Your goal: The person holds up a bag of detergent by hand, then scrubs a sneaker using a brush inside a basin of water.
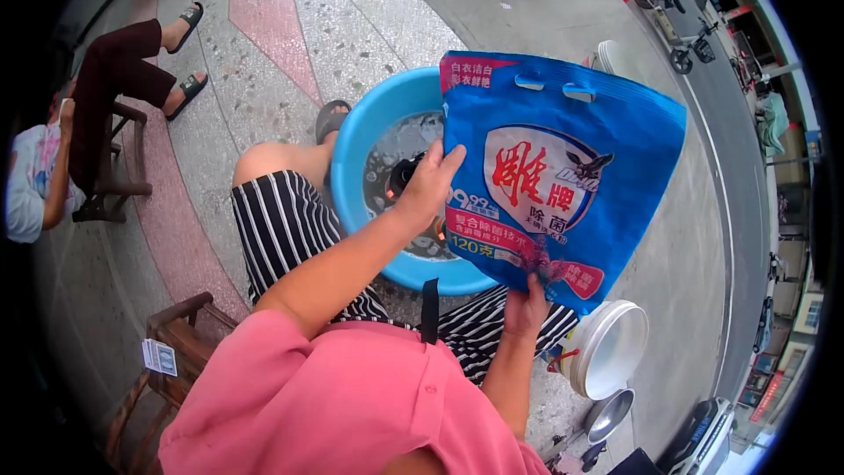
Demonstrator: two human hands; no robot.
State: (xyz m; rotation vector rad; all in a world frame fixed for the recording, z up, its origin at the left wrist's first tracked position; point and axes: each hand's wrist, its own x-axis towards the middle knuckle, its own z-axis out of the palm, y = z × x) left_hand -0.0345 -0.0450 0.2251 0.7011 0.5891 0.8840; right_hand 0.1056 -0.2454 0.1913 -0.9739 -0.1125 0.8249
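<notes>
The basin (pixel 347 171) sits on the ground between the wearer's knees, with water (pixel 413 130) in it. The packet (pixel 576 251) is above the basin's right part, the left hand (pixel 432 178) at its left edge, the right hand (pixel 525 306) at its lower edge. Right of the right knee stands a bucket (pixel 617 347), a pan (pixel 609 415) just behind it. Left of the wearer is a chair (pixel 180 330), a small pack (pixel 160 358) on it; farther forward on that side sits another person (pixel 119 75). The road (pixel 734 154) runs along the far right.
</notes>
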